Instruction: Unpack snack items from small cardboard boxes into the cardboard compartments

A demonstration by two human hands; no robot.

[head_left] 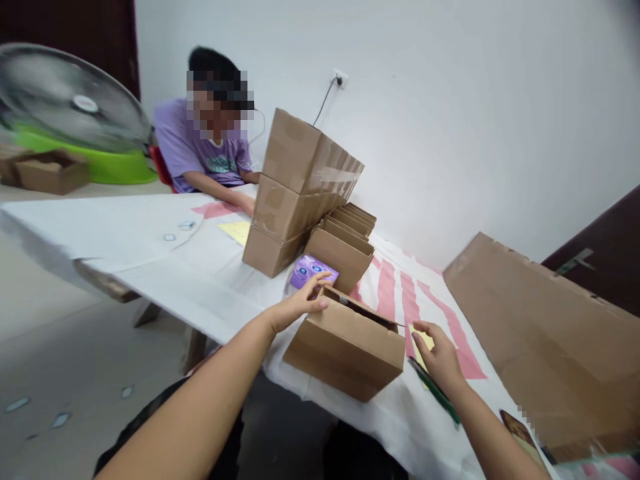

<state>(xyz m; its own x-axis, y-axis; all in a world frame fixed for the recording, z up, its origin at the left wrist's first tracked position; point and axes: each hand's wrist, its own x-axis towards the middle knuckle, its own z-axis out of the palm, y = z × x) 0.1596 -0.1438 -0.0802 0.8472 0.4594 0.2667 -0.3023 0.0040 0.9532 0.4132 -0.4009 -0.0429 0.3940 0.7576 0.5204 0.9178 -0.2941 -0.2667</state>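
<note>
A small brown cardboard box (345, 347) stands at the table's near edge, its top partly open along the far side. My left hand (307, 300) grips its left top corner, thumb on the near panel and fingers over the rim. Just off the box's right end is my right hand (440, 357), fingers curled but apart, with nothing visible between them. Beneath and beside it lie a yellow paper (416, 333) and a long, dark green object (443, 403), partly covered by the wrist. A purple tissue pack (314, 270) with blue circles sits beyond my left hand.
Behind the box stands a row of open cartons (343, 257), beside stacked closed cartons (277, 200). A person in a purple shirt (175, 133) sits across the table (200, 293). A large cardboard piece (540, 353) leans at right. A fan (85, 100) stands far left.
</note>
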